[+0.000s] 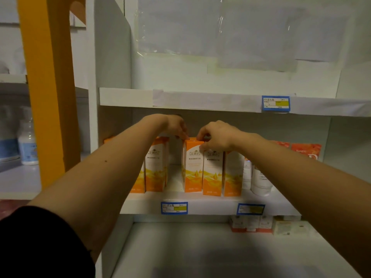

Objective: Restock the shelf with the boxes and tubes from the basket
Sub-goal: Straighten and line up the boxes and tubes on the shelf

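Reaching over the middle shelf, with both bare arms stretched forward. Left hand at about 11 o'clock from the central orange box, fingertips pinching its top left edge. Right hand at about 1 o'clock from that same box, thumb and fingers closed on its top right corner and resting over the neighbouring box. Grasping the box from both sides, then, upright on the shelf board and touching the neighbour at 3 o'clock. Leaving a bare gap of shelf at 9 o'clock of the held box, with two more orange boxes standing beyond that gap. Standing further toward 3 o'clock: another orange box, then white tubes partly hidden behind the right forearm, then red boxes at the back. Showing blue-framed price labels on the shelf lip at 6 o'clock of the boxes, and one more on the lip of the shelf above. Holding small cartons on the lower shelf, at about 4 o'clock. Showing an orange post and a white bottle far off at 9 o'clock.
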`<state>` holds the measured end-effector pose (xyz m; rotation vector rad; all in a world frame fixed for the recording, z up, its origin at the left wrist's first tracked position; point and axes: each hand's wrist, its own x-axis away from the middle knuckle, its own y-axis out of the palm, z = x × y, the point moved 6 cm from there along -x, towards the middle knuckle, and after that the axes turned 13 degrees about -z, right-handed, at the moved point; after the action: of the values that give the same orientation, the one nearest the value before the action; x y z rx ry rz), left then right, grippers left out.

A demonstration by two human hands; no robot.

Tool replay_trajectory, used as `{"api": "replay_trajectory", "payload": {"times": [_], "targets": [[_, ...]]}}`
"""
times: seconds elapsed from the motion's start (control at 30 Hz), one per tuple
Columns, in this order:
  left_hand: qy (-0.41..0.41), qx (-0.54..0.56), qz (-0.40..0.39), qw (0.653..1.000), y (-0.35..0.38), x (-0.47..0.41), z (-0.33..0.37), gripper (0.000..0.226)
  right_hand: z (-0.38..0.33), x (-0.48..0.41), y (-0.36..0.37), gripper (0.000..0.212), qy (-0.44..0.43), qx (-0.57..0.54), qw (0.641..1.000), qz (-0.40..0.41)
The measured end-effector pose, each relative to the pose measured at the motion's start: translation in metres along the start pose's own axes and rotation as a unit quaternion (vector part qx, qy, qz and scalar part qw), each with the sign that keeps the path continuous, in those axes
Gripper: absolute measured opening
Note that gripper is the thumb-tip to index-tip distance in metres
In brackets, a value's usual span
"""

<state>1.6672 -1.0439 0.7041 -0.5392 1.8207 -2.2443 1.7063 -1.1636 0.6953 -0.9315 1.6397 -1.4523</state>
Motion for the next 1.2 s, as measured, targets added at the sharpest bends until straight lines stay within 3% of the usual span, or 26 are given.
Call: {"api": "replay_trajectory", "payload": {"times": [0.3, 0.53, 0.87, 1.2], "targets": [[0.001, -0.072, -0.007, 0.997, 0.000, 0.001, -0.013, 0.036, -0.005, -0.003, 0.000, 0.032, 0.001, 0.036, 0.999, -0.005], [-0.002, -0.056, 0.003, 0.998, -0.001, 0.004, -0.034, 0.035, -0.007, -0.010, 0.001, 0.027, 0.006, 0.064, 0.998, -0.002], [0.016, -0.040, -0.019, 0.999, -0.001, 0.011, -0.037, 0.031, -0.013, -0.020, 0.009, 0.037, 0.013, 0.127, 0.991, -0.040], [-0.008, -0.038, -0.029, 0.999, -0.003, 0.020, -0.035, 0.037, -0.025, -0.019, -0.002, 0.039, -0.001, 0.121, 0.992, -0.032]]}}
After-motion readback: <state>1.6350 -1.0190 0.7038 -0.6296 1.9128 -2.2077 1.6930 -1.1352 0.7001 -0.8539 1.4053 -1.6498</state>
